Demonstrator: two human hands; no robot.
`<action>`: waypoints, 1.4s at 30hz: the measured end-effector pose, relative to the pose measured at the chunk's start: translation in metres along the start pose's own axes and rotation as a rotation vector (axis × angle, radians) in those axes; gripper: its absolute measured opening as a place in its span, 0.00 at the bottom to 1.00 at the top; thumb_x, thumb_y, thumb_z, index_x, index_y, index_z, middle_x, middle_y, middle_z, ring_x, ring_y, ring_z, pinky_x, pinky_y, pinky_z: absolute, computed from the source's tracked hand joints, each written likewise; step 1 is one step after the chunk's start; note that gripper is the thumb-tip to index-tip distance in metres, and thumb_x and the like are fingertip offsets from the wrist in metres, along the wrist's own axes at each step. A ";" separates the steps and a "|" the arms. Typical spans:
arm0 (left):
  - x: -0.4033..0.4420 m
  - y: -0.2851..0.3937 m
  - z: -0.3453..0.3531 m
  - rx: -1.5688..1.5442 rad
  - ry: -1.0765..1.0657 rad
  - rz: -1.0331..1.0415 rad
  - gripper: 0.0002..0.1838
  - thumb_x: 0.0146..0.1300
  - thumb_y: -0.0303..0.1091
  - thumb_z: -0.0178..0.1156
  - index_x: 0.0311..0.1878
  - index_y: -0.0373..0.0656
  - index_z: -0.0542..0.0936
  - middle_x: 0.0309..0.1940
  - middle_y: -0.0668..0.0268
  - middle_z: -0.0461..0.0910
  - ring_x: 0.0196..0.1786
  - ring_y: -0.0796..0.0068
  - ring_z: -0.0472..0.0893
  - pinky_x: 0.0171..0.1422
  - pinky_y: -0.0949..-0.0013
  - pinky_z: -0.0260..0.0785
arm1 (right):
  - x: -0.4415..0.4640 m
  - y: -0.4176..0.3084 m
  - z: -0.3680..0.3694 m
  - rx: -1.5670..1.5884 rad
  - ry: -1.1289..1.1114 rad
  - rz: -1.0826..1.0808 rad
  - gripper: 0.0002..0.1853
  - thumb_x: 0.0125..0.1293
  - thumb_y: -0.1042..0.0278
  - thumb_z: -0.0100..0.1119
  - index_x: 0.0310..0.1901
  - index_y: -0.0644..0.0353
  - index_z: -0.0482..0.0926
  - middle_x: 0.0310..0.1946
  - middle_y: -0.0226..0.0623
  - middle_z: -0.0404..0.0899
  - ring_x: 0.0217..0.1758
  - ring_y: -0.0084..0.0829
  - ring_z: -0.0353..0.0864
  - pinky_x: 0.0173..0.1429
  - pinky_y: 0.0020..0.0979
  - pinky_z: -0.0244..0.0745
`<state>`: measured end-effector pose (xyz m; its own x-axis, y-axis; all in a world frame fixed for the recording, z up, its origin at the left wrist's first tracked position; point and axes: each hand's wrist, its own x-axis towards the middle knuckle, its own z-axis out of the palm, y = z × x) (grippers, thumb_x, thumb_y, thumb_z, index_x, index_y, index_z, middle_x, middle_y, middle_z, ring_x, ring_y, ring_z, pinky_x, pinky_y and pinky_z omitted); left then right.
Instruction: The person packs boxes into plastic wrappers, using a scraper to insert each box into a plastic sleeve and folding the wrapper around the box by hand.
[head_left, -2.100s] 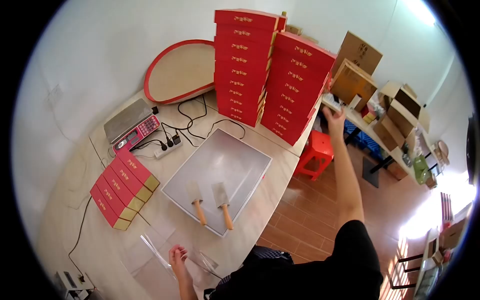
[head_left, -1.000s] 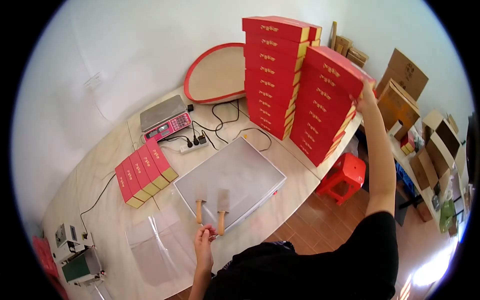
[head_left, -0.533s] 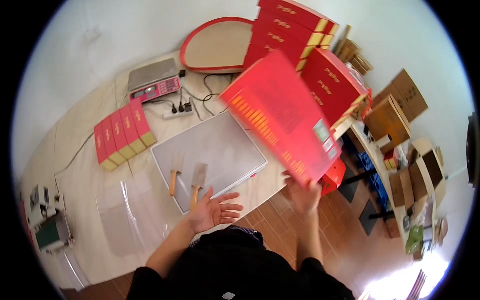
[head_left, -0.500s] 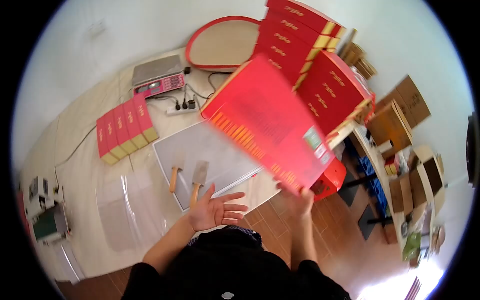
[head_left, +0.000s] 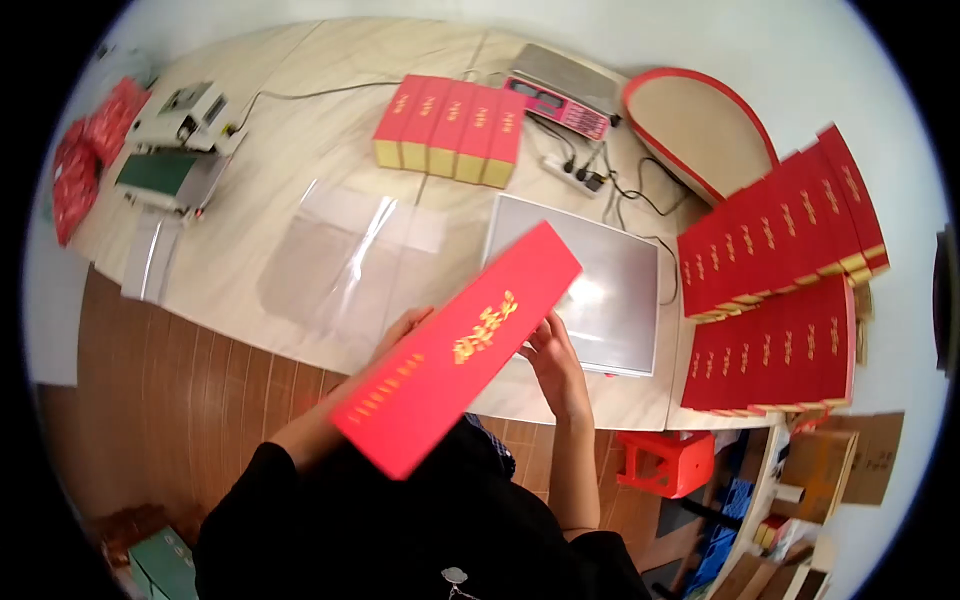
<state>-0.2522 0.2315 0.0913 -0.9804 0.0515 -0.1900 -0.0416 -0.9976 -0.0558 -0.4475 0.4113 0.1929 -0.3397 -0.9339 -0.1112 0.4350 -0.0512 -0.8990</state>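
Note:
A long red gift box (head_left: 455, 350) with gold print is held tilted in front of my body, one narrow side facing up. My left hand (head_left: 402, 328) is on its far left side, fingers mostly hidden behind it. My right hand (head_left: 558, 372) grips at its right edge, with the fingers bent and partly behind the box. Under and beyond the box lies a grey metal-topped panel (head_left: 615, 300) with a white frame. Left of the panel, a clear plastic sheet (head_left: 340, 260) lies on the table.
Five-odd red boxes, several in a row (head_left: 450, 125), stand at the back near a pink-fronted scale (head_left: 555, 105). A power strip (head_left: 572, 175), a red-rimmed round tray (head_left: 700, 130) and tall box stacks (head_left: 770, 350) are at the right. A red stool (head_left: 665, 462) stands below; a white machine (head_left: 180, 120) is far left.
The view has swung left. The red box has come down from the right, turned narrow side up, toward my body. My left hand, open and free before, is now at the box.

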 end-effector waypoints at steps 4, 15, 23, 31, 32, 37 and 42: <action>-0.050 0.029 0.091 0.185 0.167 0.223 0.35 0.74 0.46 0.50 0.77 0.43 0.51 0.71 0.54 0.64 0.67 0.63 0.72 0.66 0.59 0.72 | 0.020 0.011 0.066 0.106 0.031 0.097 0.57 0.61 0.24 0.53 0.79 0.55 0.41 0.73 0.45 0.59 0.72 0.38 0.65 0.70 0.38 0.63; -0.117 0.201 -0.069 1.575 0.635 0.543 0.25 0.73 0.43 0.54 0.68 0.42 0.69 0.63 0.56 0.71 0.65 0.64 0.70 0.71 0.62 0.62 | 0.073 0.119 0.180 -0.243 0.569 0.177 0.49 0.64 0.67 0.66 0.78 0.57 0.43 0.66 0.45 0.68 0.64 0.35 0.74 0.64 0.36 0.73; -0.122 0.400 -0.112 2.185 0.691 0.744 0.28 0.57 0.36 0.67 0.62 0.44 0.73 0.60 0.52 0.73 0.63 0.50 0.72 0.68 0.54 0.65 | 0.086 0.154 0.256 -1.149 0.823 0.391 0.52 0.56 0.65 0.71 0.77 0.62 0.48 0.72 0.55 0.60 0.73 0.46 0.65 0.72 0.40 0.63; -0.020 0.487 -0.136 2.480 0.501 0.510 0.34 0.53 0.41 0.71 0.63 0.48 0.72 0.58 0.56 0.73 0.63 0.54 0.71 0.67 0.53 0.65 | 0.051 0.173 0.296 -1.198 0.842 0.568 0.55 0.54 0.55 0.73 0.78 0.54 0.47 0.66 0.52 0.69 0.66 0.51 0.73 0.61 0.46 0.74; -0.015 0.490 -0.138 2.549 0.512 0.487 0.33 0.51 0.42 0.72 0.61 0.48 0.73 0.56 0.58 0.73 0.61 0.55 0.71 0.65 0.53 0.66 | 0.052 0.171 0.302 -1.197 0.853 0.609 0.55 0.53 0.55 0.73 0.78 0.54 0.48 0.66 0.52 0.69 0.66 0.51 0.73 0.61 0.46 0.74; -0.027 0.500 -0.144 2.679 0.468 0.359 0.27 0.49 0.46 0.74 0.49 0.49 0.75 0.48 0.64 0.74 0.56 0.60 0.72 0.58 0.55 0.66 | 0.056 0.175 0.300 -1.159 0.858 0.589 0.55 0.53 0.58 0.74 0.77 0.56 0.48 0.67 0.53 0.68 0.67 0.50 0.72 0.66 0.43 0.72; -0.062 0.499 -0.156 2.624 0.482 0.424 0.16 0.56 0.43 0.70 0.40 0.48 0.75 0.40 0.67 0.76 0.49 0.62 0.74 0.51 0.56 0.64 | 0.072 0.175 0.296 -1.184 0.843 0.572 0.54 0.53 0.59 0.74 0.77 0.57 0.50 0.67 0.51 0.68 0.67 0.49 0.72 0.65 0.43 0.72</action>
<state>-0.1826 -0.2619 -0.0775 -0.9328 -0.3600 0.0187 -0.3128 0.8339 0.4547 -0.1484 0.2306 0.1528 -0.8930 -0.2499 -0.3743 -0.0770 0.9043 -0.4199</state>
